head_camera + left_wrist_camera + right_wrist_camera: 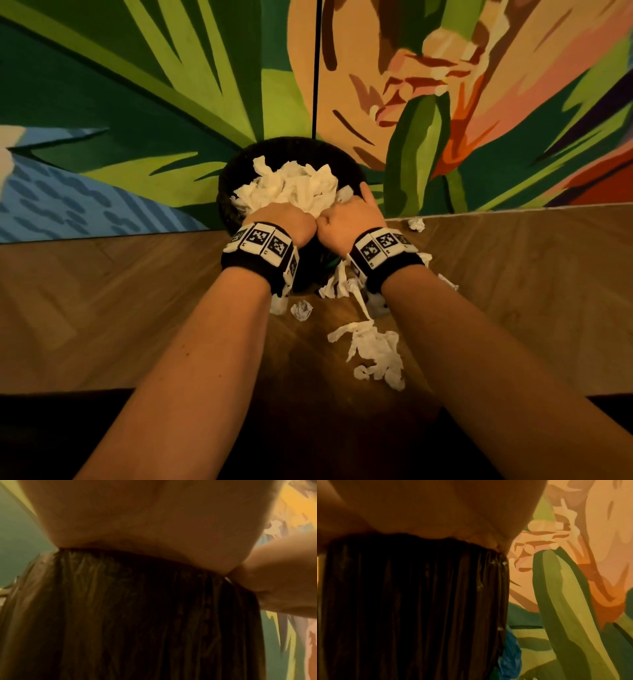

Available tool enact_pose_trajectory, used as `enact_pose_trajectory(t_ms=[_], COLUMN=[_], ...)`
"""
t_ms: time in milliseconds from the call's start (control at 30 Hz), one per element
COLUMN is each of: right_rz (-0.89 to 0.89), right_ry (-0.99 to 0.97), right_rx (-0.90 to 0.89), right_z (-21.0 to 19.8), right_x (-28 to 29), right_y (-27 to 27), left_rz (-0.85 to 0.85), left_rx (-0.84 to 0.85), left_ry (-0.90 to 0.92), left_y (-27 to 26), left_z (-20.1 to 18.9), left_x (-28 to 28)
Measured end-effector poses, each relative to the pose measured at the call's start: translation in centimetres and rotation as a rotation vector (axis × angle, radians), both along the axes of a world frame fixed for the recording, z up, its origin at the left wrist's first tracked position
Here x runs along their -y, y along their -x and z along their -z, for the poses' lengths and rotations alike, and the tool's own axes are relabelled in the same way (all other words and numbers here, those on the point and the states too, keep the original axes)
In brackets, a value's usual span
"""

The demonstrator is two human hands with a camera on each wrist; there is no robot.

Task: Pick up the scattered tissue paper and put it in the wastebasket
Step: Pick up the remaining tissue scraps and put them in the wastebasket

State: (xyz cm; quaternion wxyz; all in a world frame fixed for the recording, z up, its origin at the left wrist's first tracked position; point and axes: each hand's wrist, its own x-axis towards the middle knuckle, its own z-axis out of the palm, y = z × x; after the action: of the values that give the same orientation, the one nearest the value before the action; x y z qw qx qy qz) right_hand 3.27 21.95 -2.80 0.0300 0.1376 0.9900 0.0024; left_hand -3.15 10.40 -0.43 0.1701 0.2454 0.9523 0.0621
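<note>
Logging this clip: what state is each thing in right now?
wastebasket: upright by the wall, heaped with tissue past its rim
tissue in basket: crumpled, both hands pressing on it
left hand: on the heap at the near rim, fingers hidden
right hand: on the heap, fingers hidden
floor tissue: still scattered, not picked up
small wad: on the floor by the wall

arms: both outstretched, parallel | left hand (284,221): knuckles up, fingers hidden | right hand (349,219): beside it, touching
</note>
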Motion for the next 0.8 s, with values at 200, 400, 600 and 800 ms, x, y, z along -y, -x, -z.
enact_pose_trajectory(t_ms=[200,400,600,800], right_rz=[-0.002,0.172,0.229,0.411], right_ry=[0.262,0.528,0.677,0.798], right_rx=[0.1,-0.323,-0.712,-0.953], right_z=[-1.4,-0.7,-1.4,-2.7], right_x=[-1.8,-1.7,-2.5,-5.6], right_y=[1.6,1.1,-1.3,-3.4], left_rz=[0.005,0.002,-0.254,-0.309], left_rx=[-0.038,-0.089,-0.037,-0.133], left_ry=[0.06,-0.011,-0.363,-0.706], left_y=[-0.6,-0.3,-0.4,-0.4], left_z=[-0.1,0.5,-0.9,-3.1], left_x=[-0.2,0.3,0.6,0.8])
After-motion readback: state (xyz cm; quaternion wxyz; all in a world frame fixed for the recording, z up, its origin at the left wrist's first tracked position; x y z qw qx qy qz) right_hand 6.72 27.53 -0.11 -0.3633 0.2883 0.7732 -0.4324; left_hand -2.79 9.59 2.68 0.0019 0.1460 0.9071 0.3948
